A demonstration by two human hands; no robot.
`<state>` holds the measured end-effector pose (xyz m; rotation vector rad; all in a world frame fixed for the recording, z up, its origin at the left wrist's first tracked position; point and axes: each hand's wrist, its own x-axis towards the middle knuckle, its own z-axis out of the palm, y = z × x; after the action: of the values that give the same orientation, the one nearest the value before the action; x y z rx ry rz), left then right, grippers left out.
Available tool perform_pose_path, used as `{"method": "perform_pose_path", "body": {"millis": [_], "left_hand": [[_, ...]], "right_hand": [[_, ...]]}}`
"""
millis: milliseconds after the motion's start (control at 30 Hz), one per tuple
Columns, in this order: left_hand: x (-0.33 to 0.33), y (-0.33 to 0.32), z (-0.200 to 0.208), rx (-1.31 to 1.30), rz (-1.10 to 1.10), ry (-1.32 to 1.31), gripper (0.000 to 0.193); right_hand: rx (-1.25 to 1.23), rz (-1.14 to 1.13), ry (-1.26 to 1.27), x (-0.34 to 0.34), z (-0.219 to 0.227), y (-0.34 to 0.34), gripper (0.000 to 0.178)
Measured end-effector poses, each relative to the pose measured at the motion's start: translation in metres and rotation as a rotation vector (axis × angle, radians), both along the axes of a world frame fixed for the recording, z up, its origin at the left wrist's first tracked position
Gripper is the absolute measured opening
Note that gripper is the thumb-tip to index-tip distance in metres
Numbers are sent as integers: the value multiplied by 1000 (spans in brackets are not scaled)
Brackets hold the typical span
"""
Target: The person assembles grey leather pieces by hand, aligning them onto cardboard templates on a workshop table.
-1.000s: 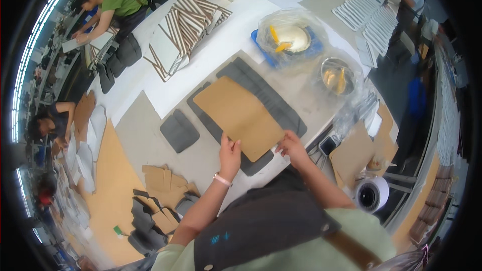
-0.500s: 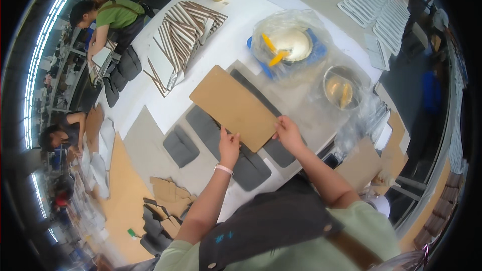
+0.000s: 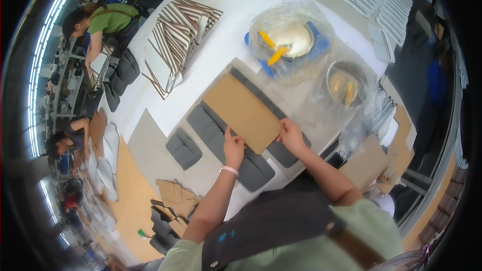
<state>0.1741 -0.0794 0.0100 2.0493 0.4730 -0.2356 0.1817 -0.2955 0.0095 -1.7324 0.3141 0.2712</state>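
A flat brown rectangular board (image 3: pixel 243 113) lies over the gap between two long dark grey padded pieces, whose edges show along its sides. At its near-left edge is my left hand (image 3: pixel 234 149), thumb at the edge and index finger stretched out beside it. My right hand (image 3: pixel 292 136) pinches the board's right corner between thumb and fingers. The nearer grey padded piece (image 3: pixel 258 173) sticks out below the board, and the farther one (image 3: pixel 284 151) passes under my right hand. A smaller grey padded piece (image 3: pixel 184 148) lies left of my left hand.
Beyond the board stands a plastic-lined blue basin (image 3: pixel 321 45) with pale paste and yellow-handled tools. Right of it is a metal bowl (image 3: pixel 343 84). A striped stack of panels (image 3: pixel 175 40) stands far left. Grey and tan cut pieces (image 3: pixel 173 211) lie near left. Two people work at left.
The board has shifted right and settled down between the grey padded pieces. Both hands have moved slightly right with it, and the whole view has shifted a little.
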Motion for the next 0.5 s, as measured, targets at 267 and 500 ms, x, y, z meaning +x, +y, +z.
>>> {"method": "perform_pose_path", "body": {"millis": [267,500], "left_hand": [[-7,3,-8,34,19,-16,70],[-6,2,-7,79,18,-62,72]], "right_hand": [[-282,78,-112,-5,-10,2,25],[-483,149,-167,-6,0,4,31]]}}
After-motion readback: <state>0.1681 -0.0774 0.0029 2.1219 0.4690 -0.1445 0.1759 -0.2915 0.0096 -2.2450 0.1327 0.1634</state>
